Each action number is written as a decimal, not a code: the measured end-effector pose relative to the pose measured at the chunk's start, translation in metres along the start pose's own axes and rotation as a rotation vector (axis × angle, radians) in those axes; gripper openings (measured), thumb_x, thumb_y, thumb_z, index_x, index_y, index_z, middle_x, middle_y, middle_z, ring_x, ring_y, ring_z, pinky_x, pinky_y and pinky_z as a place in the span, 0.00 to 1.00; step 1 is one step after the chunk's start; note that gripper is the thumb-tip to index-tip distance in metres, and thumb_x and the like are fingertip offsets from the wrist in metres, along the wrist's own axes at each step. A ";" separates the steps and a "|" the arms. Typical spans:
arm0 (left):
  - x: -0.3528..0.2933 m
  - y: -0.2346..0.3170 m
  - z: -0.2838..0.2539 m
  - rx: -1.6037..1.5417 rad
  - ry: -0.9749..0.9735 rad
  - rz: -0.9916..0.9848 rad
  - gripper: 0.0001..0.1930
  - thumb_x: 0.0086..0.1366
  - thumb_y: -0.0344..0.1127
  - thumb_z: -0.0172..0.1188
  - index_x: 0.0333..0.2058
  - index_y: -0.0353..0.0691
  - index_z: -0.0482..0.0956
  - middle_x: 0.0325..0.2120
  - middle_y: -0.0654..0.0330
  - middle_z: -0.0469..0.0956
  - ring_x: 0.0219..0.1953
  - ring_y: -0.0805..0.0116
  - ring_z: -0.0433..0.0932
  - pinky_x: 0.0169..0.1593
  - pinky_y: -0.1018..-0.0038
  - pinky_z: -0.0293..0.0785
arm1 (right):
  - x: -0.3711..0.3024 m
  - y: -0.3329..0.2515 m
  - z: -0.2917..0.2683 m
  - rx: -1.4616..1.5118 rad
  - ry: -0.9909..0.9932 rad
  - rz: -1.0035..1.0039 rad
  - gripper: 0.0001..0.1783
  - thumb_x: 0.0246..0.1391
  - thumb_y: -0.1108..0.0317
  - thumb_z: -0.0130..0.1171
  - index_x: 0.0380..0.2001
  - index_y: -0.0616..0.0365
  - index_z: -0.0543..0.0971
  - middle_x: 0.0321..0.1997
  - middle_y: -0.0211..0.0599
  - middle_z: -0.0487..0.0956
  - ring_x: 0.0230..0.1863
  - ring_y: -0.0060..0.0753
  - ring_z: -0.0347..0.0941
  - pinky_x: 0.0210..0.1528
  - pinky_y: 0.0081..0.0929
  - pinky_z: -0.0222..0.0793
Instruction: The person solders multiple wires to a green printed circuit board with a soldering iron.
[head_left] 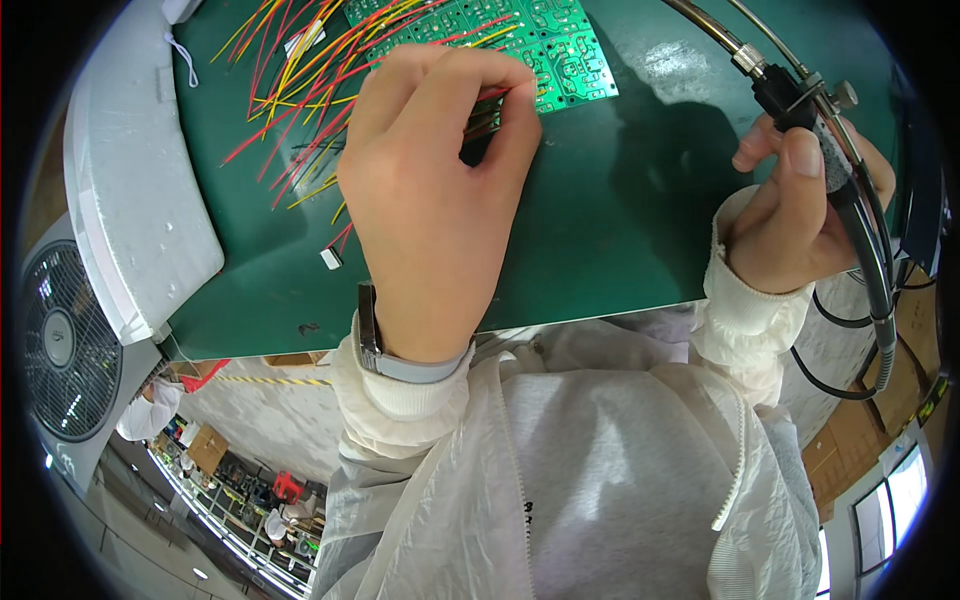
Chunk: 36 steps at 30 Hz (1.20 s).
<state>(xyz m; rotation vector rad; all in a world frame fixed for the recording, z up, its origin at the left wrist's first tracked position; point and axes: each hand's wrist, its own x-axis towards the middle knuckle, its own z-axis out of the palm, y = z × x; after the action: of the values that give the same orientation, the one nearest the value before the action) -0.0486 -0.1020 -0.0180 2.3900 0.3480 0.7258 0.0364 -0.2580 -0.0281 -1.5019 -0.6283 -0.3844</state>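
My left hand (430,190) arches over the near edge of a green circuit board (575,70), thumb and forefinger pinched together on a red wire (492,94). Its other fingers are mostly hidden. Many red and yellow wires (300,110) fan out leftward from the board, one red pair ending in a small white connector (331,259). On the right, my right hand (790,200) is closed around the grey foam grip of a soldering iron (835,150), which has a thin metal feed tube clamped alongside. The iron's tip lies beyond the upper edge of the view.
A green mat (600,220) covers the bench. White foam (150,200) borders it at left, beside a grey fan (60,340). Black cables (845,390) hang from the iron past the bench's right edge. Cardboard boxes (840,450) stand below at right.
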 end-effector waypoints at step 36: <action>0.049 -0.188 -0.259 0.499 -0.379 -0.328 0.09 0.54 0.30 0.51 0.34 0.33 0.72 0.29 0.54 0.76 0.31 0.69 0.73 0.36 0.77 0.67 | -0.008 -0.004 0.007 0.101 0.124 0.271 0.14 0.43 0.75 0.58 0.34 0.66 0.66 0.24 0.40 0.73 0.22 0.23 0.69 0.24 0.17 0.68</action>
<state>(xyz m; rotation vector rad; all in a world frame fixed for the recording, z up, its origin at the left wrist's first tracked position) -0.1704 0.1881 0.0571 2.7569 0.8075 0.0249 0.0269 -0.2524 -0.0301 -1.4322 -0.3357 -0.2308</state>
